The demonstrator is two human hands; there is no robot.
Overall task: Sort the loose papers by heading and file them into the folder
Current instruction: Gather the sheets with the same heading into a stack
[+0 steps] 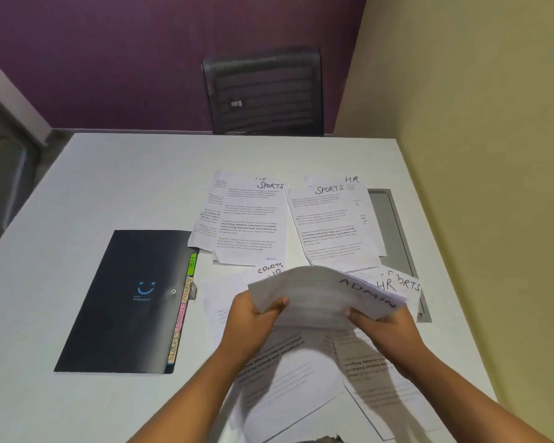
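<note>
While the left grip (pixel 253 318) and the right grip (pixel 384 327) each close fingers and thumb on a bowed sheaf of papers (pixel 317 298) headed ADMIN, the sheaf is held just above the white table (pixel 141 174), at the 6 o'clock side of its top. More loose sheets (pixel 288 372) lie flat beneath the forearms, overlapping one another. At 12 o'clock from the sheaf lie two overlapped piles side by side, the left pile (pixel 253 225) and the right pile (pixel 330 225), each with SPORTS on top; a sheet headed HR (pixel 352 180) pokes out from under the right one. At 3 o'clock from the sheaf, further sheets marked HR and SPORTS (pixel 406 284) show behind it. The black folder (pixel 125 298) lies shut and flat at 9 o'clock, apart from the papers, with coloured index tabs (pixel 183 308) sticking out along its right edge. A grey inset panel (pixel 394 225) sits in the table at 2 o'clock. Beyond the far edge, at 12 o'clock, stands a dark mesh chair (pixel 263 94) against a purple wall (pixel 141 59); a cream wall (pixel 477 155) runs along the table at 3 o'clock
</note>
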